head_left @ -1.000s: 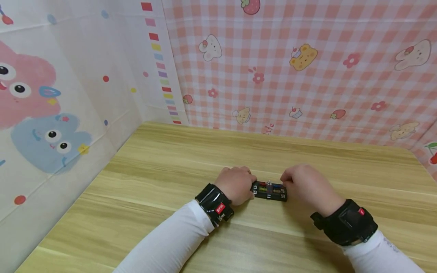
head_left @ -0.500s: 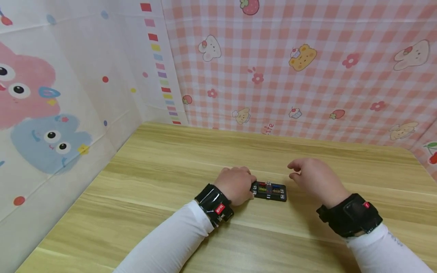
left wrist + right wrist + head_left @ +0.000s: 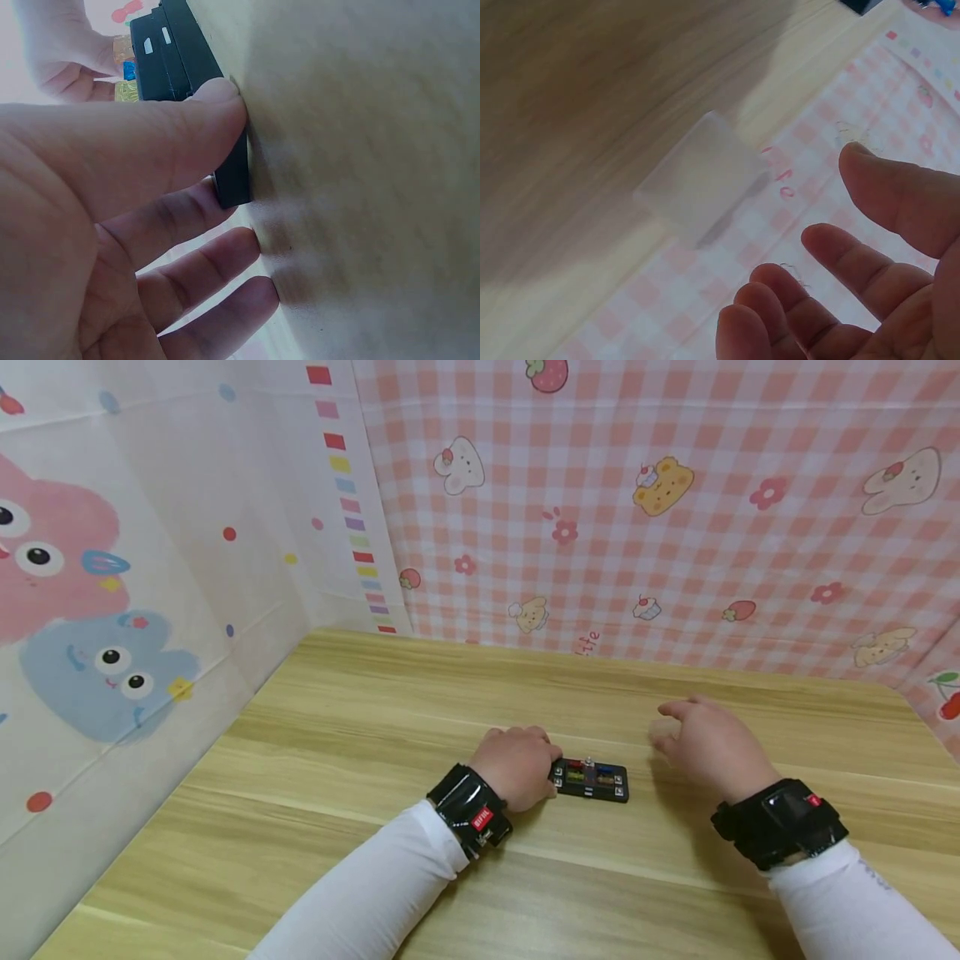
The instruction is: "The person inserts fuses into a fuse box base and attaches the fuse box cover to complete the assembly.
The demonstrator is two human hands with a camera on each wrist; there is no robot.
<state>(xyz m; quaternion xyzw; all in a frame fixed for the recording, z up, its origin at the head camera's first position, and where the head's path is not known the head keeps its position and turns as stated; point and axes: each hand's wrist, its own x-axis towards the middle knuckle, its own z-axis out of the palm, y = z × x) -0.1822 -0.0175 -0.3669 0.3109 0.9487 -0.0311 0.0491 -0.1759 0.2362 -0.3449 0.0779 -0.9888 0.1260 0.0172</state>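
On the wooden table lies a small black fuse block (image 3: 590,782) with coloured blade fuses and metal screw terminals. My left hand (image 3: 516,768) pinches its left end. In the left wrist view the thumb presses one side of the block (image 3: 161,60), while the fingertips lower down touch the table. To the right of the block, my right hand (image 3: 716,745) hovers with its fingers and thumb spread. A clear rectangular plastic cover (image 3: 701,180) shows beyond those fingertips in the right wrist view, apart from them; whether it touches the table I cannot tell.
The wood-grain table (image 3: 420,693) reaches back to a pink checked cloth (image 3: 600,493) with cartoon prints. A white cloth (image 3: 187,485) with cartoon figures hangs along the left side. Black straps with cameras sit on both wrists.
My right hand has moved away from the fuse block, to the right and back, its thumb and fingers parting. My left hand and the block have stayed in place.
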